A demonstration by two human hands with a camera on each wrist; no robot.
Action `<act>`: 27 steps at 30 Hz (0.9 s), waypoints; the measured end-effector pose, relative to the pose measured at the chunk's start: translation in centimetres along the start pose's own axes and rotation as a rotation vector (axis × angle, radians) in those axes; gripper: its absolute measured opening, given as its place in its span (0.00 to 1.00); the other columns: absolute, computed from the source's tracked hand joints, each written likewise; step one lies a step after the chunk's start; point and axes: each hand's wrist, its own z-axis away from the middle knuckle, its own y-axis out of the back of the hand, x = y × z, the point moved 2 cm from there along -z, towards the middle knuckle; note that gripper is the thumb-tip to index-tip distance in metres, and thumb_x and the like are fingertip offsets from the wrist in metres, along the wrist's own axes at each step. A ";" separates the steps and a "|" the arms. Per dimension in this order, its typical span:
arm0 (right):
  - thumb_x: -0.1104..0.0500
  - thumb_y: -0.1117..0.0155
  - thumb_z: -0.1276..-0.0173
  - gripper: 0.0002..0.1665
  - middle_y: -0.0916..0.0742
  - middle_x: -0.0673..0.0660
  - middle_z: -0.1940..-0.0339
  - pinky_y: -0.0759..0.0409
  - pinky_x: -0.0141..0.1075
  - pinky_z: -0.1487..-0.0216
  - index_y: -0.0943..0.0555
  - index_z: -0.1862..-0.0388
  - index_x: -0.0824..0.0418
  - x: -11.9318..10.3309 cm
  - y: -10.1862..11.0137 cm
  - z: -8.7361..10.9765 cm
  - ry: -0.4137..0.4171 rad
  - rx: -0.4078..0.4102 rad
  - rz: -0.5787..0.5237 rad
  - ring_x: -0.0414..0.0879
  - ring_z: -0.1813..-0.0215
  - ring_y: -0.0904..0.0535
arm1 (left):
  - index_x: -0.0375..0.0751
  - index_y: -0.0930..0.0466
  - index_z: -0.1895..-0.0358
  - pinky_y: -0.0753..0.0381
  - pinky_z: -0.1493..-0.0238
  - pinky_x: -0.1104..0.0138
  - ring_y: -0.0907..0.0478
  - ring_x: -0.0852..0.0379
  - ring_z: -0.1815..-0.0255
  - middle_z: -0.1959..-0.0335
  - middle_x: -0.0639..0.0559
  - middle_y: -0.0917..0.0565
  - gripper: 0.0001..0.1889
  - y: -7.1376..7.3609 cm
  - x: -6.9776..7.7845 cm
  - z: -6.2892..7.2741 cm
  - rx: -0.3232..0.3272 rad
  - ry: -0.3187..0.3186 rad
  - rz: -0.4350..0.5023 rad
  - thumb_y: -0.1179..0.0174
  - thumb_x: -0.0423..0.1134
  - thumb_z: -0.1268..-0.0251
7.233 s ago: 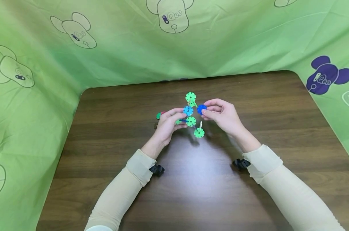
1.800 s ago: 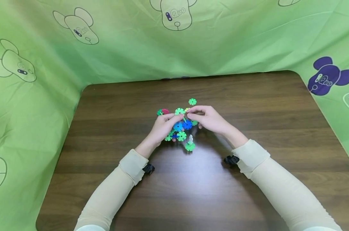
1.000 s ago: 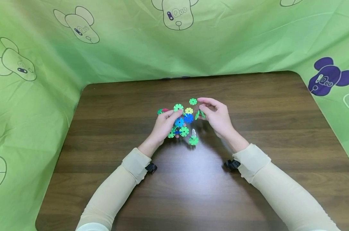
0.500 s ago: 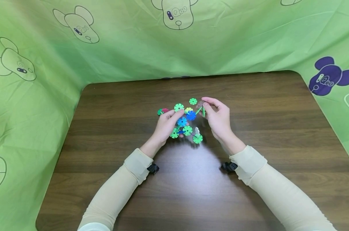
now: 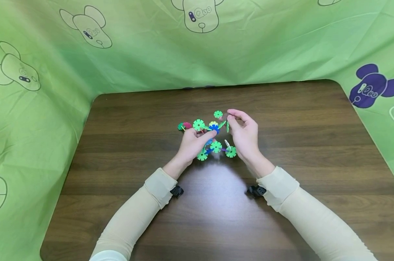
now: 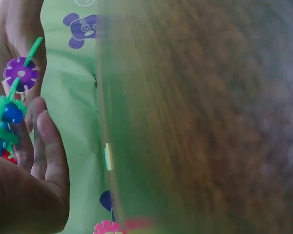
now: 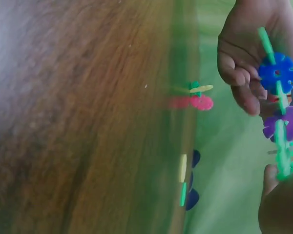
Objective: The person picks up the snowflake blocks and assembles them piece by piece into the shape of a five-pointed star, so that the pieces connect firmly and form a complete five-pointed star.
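My left hand (image 5: 194,143) grips a figure of slotted plastic discs, its thumb on the dark blue disc (image 5: 214,128). Green discs (image 5: 216,146) spread below and beside that thumb, and a clear disc (image 5: 227,144) stands upright in the lowest green one. My right hand (image 5: 246,134) pinches the figure's far end between thumb and fingertips. In the right wrist view a row of blue disc (image 7: 277,73), edge-on green disc and purple disc (image 7: 283,124) spans from hand to hand. The left wrist view shows the purple disc (image 6: 20,74) by the right hand.
On the brown table (image 5: 135,127) lie a yellow disc (image 5: 213,123) and a loose green disc (image 5: 218,114) behind the hands. A red disc (image 5: 187,125) joined to a dark green one (image 5: 180,126) lies to their left. Green printed cloth (image 5: 151,65) hangs behind.
Several seconds ago the right hand held the dark blue disc by itself. A second ago its green discs stood apart from the blue one; now they meet. The left thumb has moved onto the blue disc.
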 end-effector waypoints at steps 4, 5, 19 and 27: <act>0.69 0.36 0.26 0.08 0.17 0.50 0.63 0.22 0.28 0.65 0.15 0.52 0.62 -0.1 0.0 0.1 0.030 -0.003 0.049 0.41 0.61 0.21 | 0.28 0.14 0.60 0.20 0.68 0.71 0.14 0.58 0.70 0.74 0.48 0.11 0.15 0.0 0.0 0.1 0.003 0.003 -0.001 0.33 0.42 0.28; 0.70 0.35 0.27 0.08 0.17 0.50 0.63 0.22 0.28 0.64 0.14 0.53 0.61 -0.2 0.1 0.1 0.034 -0.005 0.041 0.41 0.60 0.21 | 0.29 0.14 0.60 0.20 0.69 0.71 0.14 0.58 0.70 0.74 0.48 0.11 0.15 0.0 0.0 0.1 0.002 0.008 0.002 0.33 0.42 0.28; 0.71 0.29 0.32 0.07 0.16 0.52 0.68 0.25 0.23 0.73 0.15 0.58 0.62 0.1 0.5 0.3 -0.037 0.008 -0.124 0.38 0.72 0.23 | 0.35 0.13 0.66 0.21 0.69 0.70 0.16 0.59 0.71 0.74 0.48 0.11 0.13 -0.2 0.2 0.1 0.009 0.009 0.060 0.33 0.43 0.28; 0.71 0.29 0.32 0.08 0.14 0.52 0.69 0.15 0.28 0.66 0.15 0.57 0.63 -0.1 0.5 0.3 -0.064 -0.017 -0.113 0.39 0.70 0.17 | 0.35 0.13 0.66 0.24 0.71 0.70 0.16 0.59 0.72 0.73 0.48 0.11 0.13 -0.1 0.2 0.2 -0.010 0.026 0.073 0.33 0.43 0.28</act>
